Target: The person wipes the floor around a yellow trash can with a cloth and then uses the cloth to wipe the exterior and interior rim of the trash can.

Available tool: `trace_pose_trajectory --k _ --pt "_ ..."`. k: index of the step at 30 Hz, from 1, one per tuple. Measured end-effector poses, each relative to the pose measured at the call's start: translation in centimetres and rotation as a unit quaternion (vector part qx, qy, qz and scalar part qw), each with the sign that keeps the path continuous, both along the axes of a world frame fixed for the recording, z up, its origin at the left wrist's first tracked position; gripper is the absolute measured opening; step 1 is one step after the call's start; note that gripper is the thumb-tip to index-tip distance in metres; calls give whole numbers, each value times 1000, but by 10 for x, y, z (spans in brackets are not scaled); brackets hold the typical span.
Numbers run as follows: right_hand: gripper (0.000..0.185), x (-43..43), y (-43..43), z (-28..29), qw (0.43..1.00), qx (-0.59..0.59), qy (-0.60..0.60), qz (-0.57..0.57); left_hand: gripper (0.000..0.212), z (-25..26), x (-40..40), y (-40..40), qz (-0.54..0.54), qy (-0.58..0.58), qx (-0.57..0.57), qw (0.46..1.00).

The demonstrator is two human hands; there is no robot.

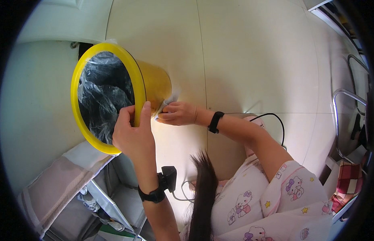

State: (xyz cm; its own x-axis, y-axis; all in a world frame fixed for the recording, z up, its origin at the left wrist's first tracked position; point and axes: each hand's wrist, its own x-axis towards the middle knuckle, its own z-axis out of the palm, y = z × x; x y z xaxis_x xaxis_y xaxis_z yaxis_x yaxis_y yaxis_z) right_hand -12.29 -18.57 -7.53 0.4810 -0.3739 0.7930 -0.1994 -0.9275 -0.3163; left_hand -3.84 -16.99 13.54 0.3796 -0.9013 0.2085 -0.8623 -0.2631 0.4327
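Observation:
A yellow trash bin (156, 81) is tilted with its round mouth turned up towards me. Inside, a clear plastic liner (105, 93) hangs crumpled over a dark interior. My left hand (134, 129) grips the yellow rim (74, 90), thumb outside and fingers inside the mouth. At the bin's lower outer wall, my right hand (179, 114) holds a greyish cloth (169, 102) against the surface. The cloth is partly hidden by my fingers.
Light tiles (241, 60) cover the floor. A pale cabinet or wall panel (39, 99) stands left. Below the bin is a fabric storage box (66, 180) with folded items. A metal-framed chair (336, 120) stands right. A black cable (276, 115) loops near my foot.

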Motion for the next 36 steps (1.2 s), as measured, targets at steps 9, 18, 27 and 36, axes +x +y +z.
trace_pose_trajectory --k 9,18,27,36 --pt "7 30 32 -43 961 126 243 -46 22 -5 19 6 -44 -9 -2 999" --pt "12 -52 19 -35 821 437 366 33 20 10 143 39 -309 -73 64 946" --pt "28 -49 -25 -4 681 728 -35 -72 60 42 57 52 -83 -217 95 968" --pt "31 1 -14 -36 673 717 -152 -99 49 -22 33 4 33 -173 -50 983"
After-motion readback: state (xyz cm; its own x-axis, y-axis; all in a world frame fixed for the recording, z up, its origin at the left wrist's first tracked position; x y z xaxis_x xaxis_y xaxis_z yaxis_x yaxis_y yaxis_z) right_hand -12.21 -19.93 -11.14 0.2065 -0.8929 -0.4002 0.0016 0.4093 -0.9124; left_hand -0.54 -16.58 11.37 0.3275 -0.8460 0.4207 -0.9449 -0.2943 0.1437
